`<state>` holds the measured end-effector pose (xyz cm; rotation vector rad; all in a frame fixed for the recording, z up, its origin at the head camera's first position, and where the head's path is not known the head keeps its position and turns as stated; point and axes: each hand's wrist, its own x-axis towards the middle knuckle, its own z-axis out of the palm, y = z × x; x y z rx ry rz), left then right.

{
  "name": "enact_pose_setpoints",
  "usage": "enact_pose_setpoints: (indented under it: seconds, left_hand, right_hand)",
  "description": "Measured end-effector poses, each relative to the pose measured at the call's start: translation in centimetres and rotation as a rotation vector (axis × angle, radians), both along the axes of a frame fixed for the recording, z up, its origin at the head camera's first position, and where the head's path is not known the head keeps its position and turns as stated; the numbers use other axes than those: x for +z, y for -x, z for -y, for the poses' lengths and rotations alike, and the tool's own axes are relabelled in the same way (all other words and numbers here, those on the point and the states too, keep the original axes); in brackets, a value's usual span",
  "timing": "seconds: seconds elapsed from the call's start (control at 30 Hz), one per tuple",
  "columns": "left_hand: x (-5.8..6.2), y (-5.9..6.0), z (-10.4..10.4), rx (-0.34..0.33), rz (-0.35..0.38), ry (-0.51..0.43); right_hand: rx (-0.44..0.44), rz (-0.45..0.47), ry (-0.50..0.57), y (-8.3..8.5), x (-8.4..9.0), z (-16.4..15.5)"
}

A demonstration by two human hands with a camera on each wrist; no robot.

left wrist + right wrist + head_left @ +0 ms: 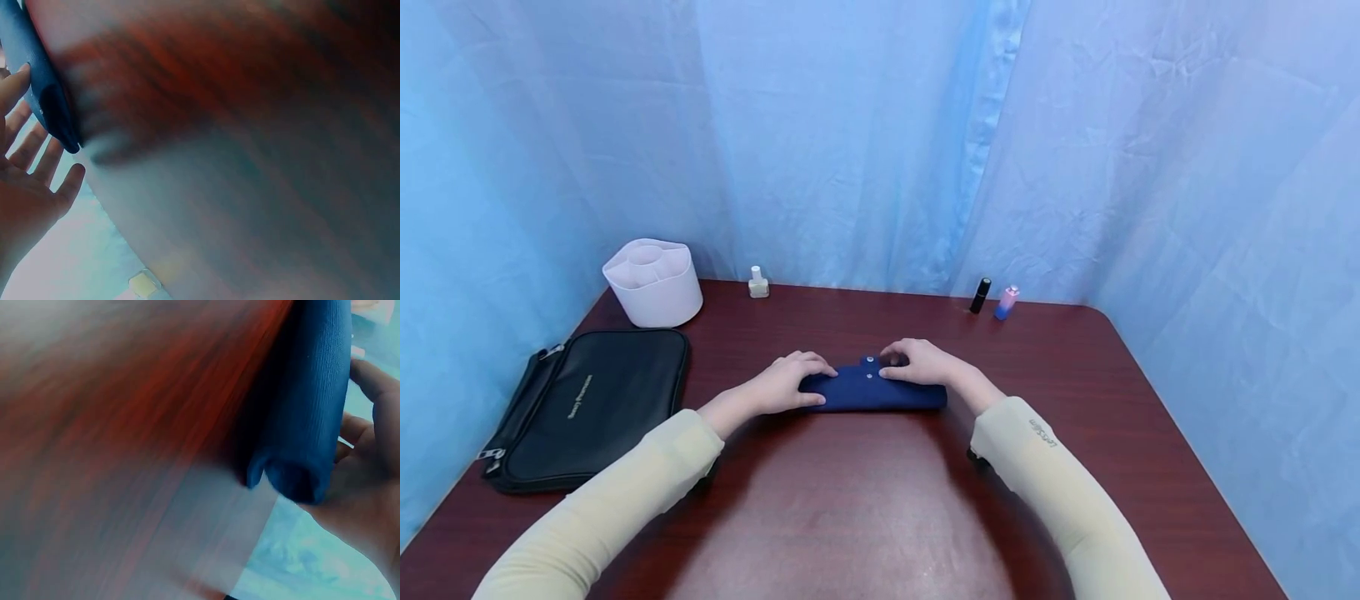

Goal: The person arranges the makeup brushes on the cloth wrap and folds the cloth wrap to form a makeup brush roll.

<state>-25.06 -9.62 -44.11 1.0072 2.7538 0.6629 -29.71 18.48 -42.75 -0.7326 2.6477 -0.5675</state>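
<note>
A dark-blue rolled fabric pouch (880, 398) lies across the middle of the table, with a small snap tab (869, 361) at its far edge and a second snap below it. My left hand (786, 383) rests over the pouch's left end; in the left wrist view its thumb (17, 84) touches the fabric while the other fingers spread loosely beyond. Beside the tab, my right hand (928, 362) has curled fingers at the far edge and its thumb on the front. The right wrist view shows the hollow rolled end (294, 478).
A black zippered case (602, 400) lies at the left, beside my left forearm. Behind it stands a white divided organizer (666, 292). Along the back edge are a nail polish bottle (758, 285), a black tube (980, 296) and a pink-and-blue bottle (1006, 303). Blue curtains (850, 150) surround the table.
</note>
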Motion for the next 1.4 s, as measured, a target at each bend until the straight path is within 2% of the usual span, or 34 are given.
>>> enact_pose_setpoints:
  seconds: [0.37, 0.5, 0.73, 0.9, 1.1, 1.27, 1.4]
  left_hand:
    - [-0.2, 0.1, -0.1, 0.003, 0.006, 0.003]
    - [-0.3, 0.2, -0.1, 0.002, 0.006, -0.007]
    - [-0.2, 0.2, -0.1, 0.001, 0.003, -0.008]
    - [-0.1, 0.1, -0.2, 0.004, 0.014, -0.004]
    - [-0.3, 0.1, -0.2, -0.013, 0.002, 0.002]
    - [-0.2, 0.1, -0.1, -0.011, 0.007, -0.002]
    - [-0.1, 0.1, -0.1, -0.006, 0.016, 0.001]
  right_hand:
    - [-0.143, 0.309, 0.339, 1.2, -0.6, 1.6]
    - [-0.167, 0.357, 0.405, 1.1, -0.8, 1.4]
    - [-0.079, 0.242, 0.338, 0.5, -1.0, 1.3]
    - [-0.037, 0.153, 0.351, 0.2, -1.6, 1.0]
    - [0.074, -0.004, 0.385, -0.5, -2.3, 0.6]
    - [0.158, -0.154, 0.328, -1.5, -2.4, 0.9]
    - [0.173, -0.277, 0.275, -2.2, -2.3, 1.4]
